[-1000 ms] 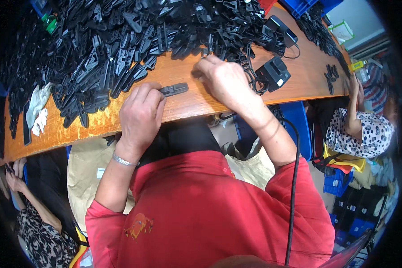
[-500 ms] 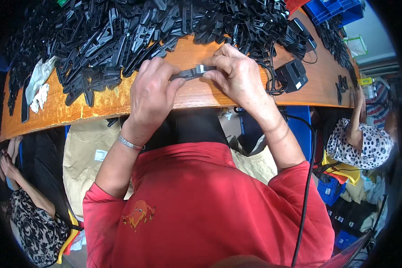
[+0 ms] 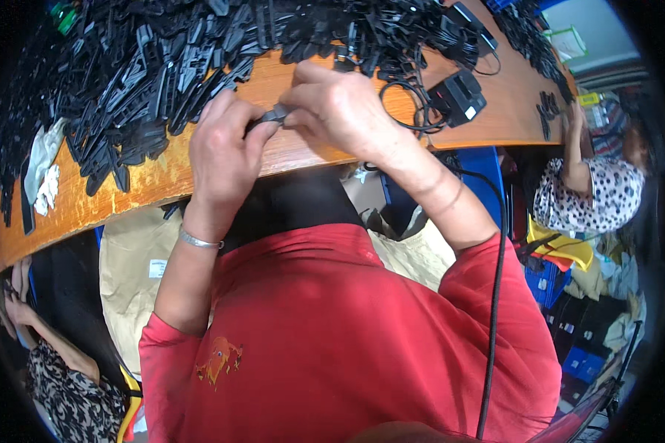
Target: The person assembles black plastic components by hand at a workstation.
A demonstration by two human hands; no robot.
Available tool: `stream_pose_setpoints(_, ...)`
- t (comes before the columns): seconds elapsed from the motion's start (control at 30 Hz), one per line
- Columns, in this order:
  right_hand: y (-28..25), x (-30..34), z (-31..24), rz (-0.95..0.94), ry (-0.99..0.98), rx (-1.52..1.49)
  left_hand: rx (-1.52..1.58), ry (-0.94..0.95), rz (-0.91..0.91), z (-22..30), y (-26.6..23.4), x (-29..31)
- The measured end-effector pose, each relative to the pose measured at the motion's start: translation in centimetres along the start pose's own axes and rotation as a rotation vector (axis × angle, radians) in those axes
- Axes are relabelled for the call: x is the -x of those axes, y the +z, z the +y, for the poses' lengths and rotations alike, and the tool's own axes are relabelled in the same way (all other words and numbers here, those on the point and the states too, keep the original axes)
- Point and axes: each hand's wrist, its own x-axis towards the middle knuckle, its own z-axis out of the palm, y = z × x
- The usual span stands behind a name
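Just above the wooden table [image 3: 155, 174], a short dark grey plastic piece [image 3: 275, 115] is between my two hands. My left hand [image 3: 223, 151] pinches one end of it between thumb and fingers. At the other end, my right hand [image 3: 345, 107] grips with thumb and bent fingers, covering much of that end. The exact kind of piece is hidden by the fingers. Beyond my hands lies a large heap of loose black plastic parts [image 3: 151, 70], some long and narrow.
On the right, a black box-shaped device [image 3: 458, 100] sits with coiled cable. Pale gloves [image 3: 43, 166] lie at the left. Brown paper sacks [image 3: 129, 273] are below the table edge. A person in a spotted top [image 3: 591, 196] is at right, another in a patterned top [image 3: 74, 391] at left.
My view has shifted, so the table appears lower left. My right hand has closed in on my left, and less of the plastic piece shows; its light patch is no longer visible.
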Motion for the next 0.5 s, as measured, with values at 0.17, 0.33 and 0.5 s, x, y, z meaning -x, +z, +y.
stream_pose_setpoints(0.17,-2.1,2.5,-0.9,0.067,0.047,0.021,0.007,-0.062,-0.017,0.3,-3.5,3.6)
stream_pose_setpoints(0.33,-6.3,7.7,-0.2,0.083,0.288,0.046,-0.013,-0.178,0.034,1.6,-9.1,8.1)
stream_pose_setpoints(0.5,-4.5,7.8,-1.6,0.016,0.325,0.077,-0.034,-0.259,0.081,1.7,-8.9,9.4)
